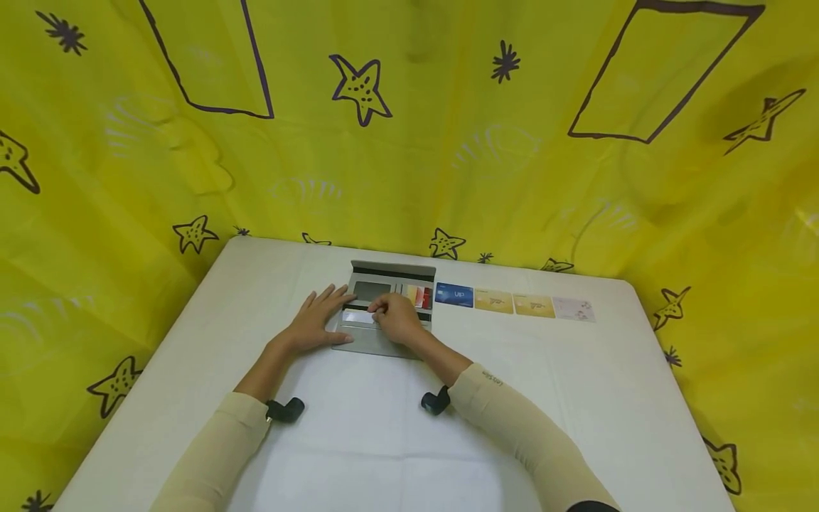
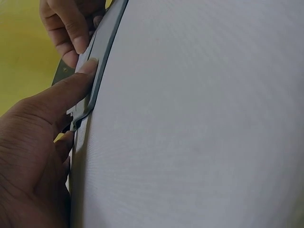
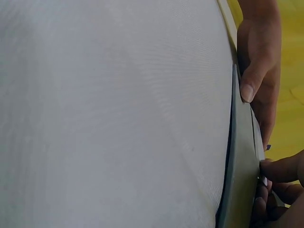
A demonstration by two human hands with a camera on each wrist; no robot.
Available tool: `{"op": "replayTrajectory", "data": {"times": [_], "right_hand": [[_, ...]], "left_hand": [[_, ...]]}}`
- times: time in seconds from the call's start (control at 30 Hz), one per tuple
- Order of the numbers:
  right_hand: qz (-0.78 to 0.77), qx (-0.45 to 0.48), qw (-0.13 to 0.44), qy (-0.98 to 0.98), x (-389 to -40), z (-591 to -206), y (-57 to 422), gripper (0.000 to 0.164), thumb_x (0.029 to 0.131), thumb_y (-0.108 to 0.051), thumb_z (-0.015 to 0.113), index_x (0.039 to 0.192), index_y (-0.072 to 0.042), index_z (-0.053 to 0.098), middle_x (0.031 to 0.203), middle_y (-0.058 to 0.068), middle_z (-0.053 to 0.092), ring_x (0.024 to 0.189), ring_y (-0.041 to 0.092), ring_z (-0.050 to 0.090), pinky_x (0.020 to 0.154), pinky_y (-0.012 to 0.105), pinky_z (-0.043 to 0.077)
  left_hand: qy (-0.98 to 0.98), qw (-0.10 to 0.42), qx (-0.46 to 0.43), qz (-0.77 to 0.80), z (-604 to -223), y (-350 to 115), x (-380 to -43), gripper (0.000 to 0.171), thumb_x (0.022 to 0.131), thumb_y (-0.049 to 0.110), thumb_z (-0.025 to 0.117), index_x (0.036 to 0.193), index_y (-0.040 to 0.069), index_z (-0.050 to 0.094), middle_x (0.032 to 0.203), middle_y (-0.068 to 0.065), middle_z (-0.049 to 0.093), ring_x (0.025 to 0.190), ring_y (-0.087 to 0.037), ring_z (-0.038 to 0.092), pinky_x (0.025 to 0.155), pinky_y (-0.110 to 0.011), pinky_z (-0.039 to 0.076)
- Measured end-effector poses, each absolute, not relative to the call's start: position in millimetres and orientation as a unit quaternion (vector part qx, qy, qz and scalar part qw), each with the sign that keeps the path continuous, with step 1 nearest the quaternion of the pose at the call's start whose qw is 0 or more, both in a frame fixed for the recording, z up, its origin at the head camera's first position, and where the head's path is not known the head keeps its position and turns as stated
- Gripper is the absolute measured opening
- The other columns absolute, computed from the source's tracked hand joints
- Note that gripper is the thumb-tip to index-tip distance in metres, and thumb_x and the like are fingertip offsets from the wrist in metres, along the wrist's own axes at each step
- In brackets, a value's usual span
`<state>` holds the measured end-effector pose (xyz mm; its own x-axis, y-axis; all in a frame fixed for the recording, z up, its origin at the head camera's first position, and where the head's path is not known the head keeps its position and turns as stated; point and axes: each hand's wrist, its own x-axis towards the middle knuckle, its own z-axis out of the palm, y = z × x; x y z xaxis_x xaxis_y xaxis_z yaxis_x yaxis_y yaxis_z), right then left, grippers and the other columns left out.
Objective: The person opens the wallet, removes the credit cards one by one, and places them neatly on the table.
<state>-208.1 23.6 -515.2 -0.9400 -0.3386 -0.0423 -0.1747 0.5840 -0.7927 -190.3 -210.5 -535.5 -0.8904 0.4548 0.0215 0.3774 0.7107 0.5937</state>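
Note:
A grey wallet (image 1: 384,343) lies unfolded near the back of the white table. My left hand (image 1: 313,323) rests at its left side with fingers spread, the thumb (image 2: 71,92) on the near flap. Over the middle of the wallet, my right hand (image 1: 398,320) pinches the right end of a whitish card (image 1: 355,316) that sits in a lower-left pocket. How deep the card goes is hard to tell. Partly behind the right hand, several cards, among them a red card (image 1: 426,297), stand in the right-hand slots.
To the right of the wallet, a blue VIP card (image 1: 454,294), two gold cards (image 1: 493,301) and a pale flowered card (image 1: 574,308) lie in a row. A yellow patterned curtain (image 1: 409,163) hangs around the table (image 1: 358,441). Each wrist carries a small black camera.

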Motion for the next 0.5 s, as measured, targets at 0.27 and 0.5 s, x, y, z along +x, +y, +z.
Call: {"op": "replayTrajectory", "data": {"times": [0.27,0.5], "right_hand": [[-0.442,-0.141,0.078,0.883,-211.2,-518.3,23.4,0.016,0.101,0.001,0.063,0.099,-0.007,0.077,0.094,0.004,0.070,0.082,0.016,0.059,0.071,0.028,0.050],[-0.456,-0.136,0.072,0.876,-212.3,-516.1,24.8,0.017,0.101,0.002,0.062,0.100,-0.006,0.077,0.094,0.004,0.070,0.082,0.017,0.059,0.073,0.029,0.050]], "left_hand": [[0.922,0.066,0.226,0.307,-535.3,-209.5,-190.1,0.086,0.088,0.036,0.083,0.160,0.009,0.044,0.171,-0.017,0.026,0.159,-0.041,0.010,0.125,-0.061,-0.003],[0.922,0.064,0.227,0.308,-536.3,-210.7,-190.5,0.086,0.088,0.036,0.082,0.160,0.008,0.044,0.171,-0.017,0.026,0.159,-0.041,0.010,0.125,-0.061,-0.004]]}}
